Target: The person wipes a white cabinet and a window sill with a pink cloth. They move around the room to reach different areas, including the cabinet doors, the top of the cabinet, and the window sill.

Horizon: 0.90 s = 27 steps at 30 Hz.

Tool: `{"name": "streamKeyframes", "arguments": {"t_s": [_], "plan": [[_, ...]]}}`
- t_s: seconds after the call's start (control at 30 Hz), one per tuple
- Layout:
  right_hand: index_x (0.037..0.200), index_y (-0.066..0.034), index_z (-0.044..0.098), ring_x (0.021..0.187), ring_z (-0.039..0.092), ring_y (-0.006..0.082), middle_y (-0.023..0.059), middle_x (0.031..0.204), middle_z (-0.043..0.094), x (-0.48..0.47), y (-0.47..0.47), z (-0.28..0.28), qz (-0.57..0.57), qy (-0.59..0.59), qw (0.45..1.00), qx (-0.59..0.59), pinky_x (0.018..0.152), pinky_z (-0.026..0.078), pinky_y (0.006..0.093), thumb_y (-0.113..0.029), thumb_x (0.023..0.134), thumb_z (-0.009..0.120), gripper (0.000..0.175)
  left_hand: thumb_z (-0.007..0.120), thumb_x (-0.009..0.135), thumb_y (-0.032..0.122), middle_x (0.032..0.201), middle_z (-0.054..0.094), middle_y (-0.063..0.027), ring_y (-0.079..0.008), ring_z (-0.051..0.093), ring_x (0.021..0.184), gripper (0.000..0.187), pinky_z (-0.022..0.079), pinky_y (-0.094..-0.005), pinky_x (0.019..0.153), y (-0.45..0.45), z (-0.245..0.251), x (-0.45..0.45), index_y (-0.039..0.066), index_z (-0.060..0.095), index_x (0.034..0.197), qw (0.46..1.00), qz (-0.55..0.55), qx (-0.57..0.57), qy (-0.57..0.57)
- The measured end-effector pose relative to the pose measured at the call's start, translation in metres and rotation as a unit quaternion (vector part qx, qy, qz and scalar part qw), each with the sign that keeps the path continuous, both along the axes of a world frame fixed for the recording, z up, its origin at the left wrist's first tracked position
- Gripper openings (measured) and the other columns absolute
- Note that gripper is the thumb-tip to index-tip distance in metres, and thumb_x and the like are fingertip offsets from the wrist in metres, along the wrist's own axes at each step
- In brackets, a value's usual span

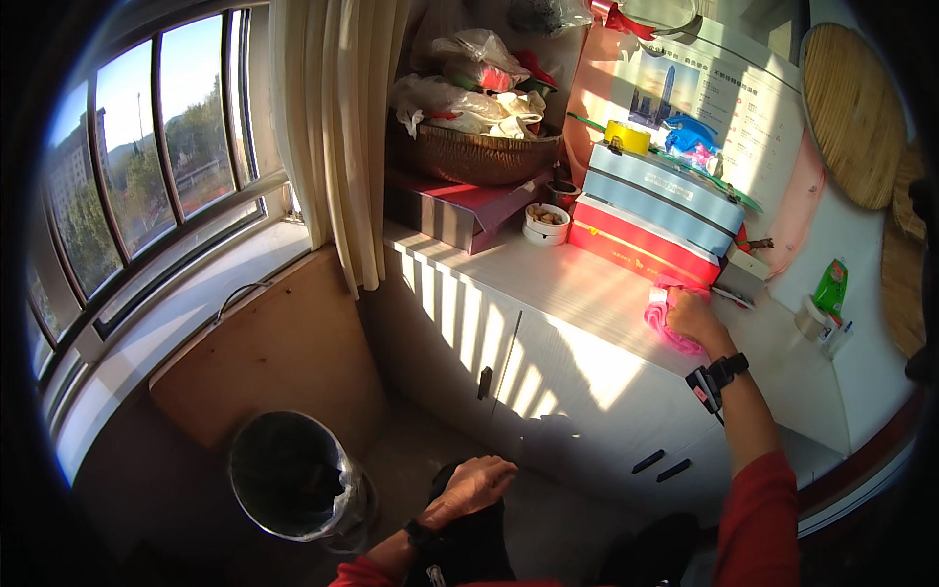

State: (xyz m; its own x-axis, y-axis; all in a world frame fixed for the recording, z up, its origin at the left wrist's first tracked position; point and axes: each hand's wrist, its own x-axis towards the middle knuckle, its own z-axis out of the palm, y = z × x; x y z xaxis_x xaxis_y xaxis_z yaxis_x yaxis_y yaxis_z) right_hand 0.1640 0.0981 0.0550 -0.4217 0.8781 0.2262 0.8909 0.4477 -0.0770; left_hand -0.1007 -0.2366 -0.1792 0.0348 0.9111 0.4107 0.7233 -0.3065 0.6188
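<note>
My right hand (689, 314) presses a bunched pink cloth (669, 334) against the light wood-grain top (601, 301) of a low cabinet. The cloth lies just in front of a red box (638, 249), on which a light blue box (660, 187) is stacked. Over my dark-clothed leg (469, 543) rests my left hand (477, 484), its back turned up. I see nothing in it, but its palm and part of its fingers are hidden.
Behind are a brown basket (469, 152) heaped with plastic bags, a small white bowl (546, 233) and a roll of yellow tape (627, 136). A lined waste bin (345, 506) stands at lower left, near a wooden board (279, 345). Round wooden boards (851, 110) rest at right.
</note>
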Motion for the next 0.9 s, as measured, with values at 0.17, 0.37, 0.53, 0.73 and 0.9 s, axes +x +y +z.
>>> {"name": "streamKeyframes", "arguments": {"t_s": [0.17,0.37,0.53,0.73,0.9], "plan": [[0.133,0.0011,0.054,0.129,0.050,0.0389,0.0277,0.134,0.055,-0.115,-0.020,0.009,0.080,0.025,0.994,-0.073,0.110,0.039,0.0433,-0.013,0.083,0.052,0.052,0.068,0.089,0.019,0.092,0.070,-0.0047,-0.0275,0.068,0.086,0.013,0.055,-0.0397,0.077,-0.006,0.000,-0.008,0.013,0.069,0.100,1.000,0.011,-0.001,0.005],[0.142,-0.0032,0.048,0.139,0.041,0.0317,0.0225,0.147,0.046,-0.190,-0.042,0.013,0.198,0.040,0.976,-0.079,0.117,0.033,0.0381,-0.014,0.083,0.049,0.061,0.068,0.089,0.020,0.093,0.070,-0.0045,-0.0280,0.068,0.086,0.013,0.055,-0.0399,0.077,-0.008,-0.003,-0.012,0.013,0.069,0.100,1.000,0.023,-0.010,0.002],[0.138,-0.0012,0.052,0.133,0.048,0.0357,0.0259,0.140,0.051,-0.153,-0.038,0.022,0.139,0.044,0.985,-0.091,0.113,0.037,0.0403,-0.012,0.083,0.047,0.057,0.068,0.089,0.020,0.094,0.071,-0.0045,-0.0277,0.068,0.088,0.013,0.055,-0.0396,0.079,-0.011,-0.007,-0.012,0.014,0.070,0.100,0.999,0.036,-0.012,0.010],[0.122,0.0006,0.061,0.116,0.057,0.0420,0.0267,0.124,0.060,-0.029,-0.042,0.014,0.099,0.055,0.993,-0.039,0.101,0.046,0.0451,-0.011,0.084,0.053,0.041,0.070,0.087,0.016,0.096,0.071,-0.0039,-0.0259,0.069,0.089,0.016,0.055,-0.0365,0.080,-0.010,-0.004,-0.012,0.013,0.070,0.102,1.000,0.029,-0.004,0.010],[0.123,0.0001,0.060,0.116,0.057,0.0406,0.0246,0.125,0.060,0.079,-0.106,0.018,0.083,0.054,0.995,-0.016,0.100,0.046,0.0440,-0.007,0.086,0.054,0.038,0.067,0.090,0.019,0.096,0.071,-0.0047,-0.0269,0.068,0.091,0.013,0.055,-0.0378,0.082,-0.008,0.000,-0.009,0.012,0.070,0.101,1.000,0.014,-0.009,-0.012]]}}
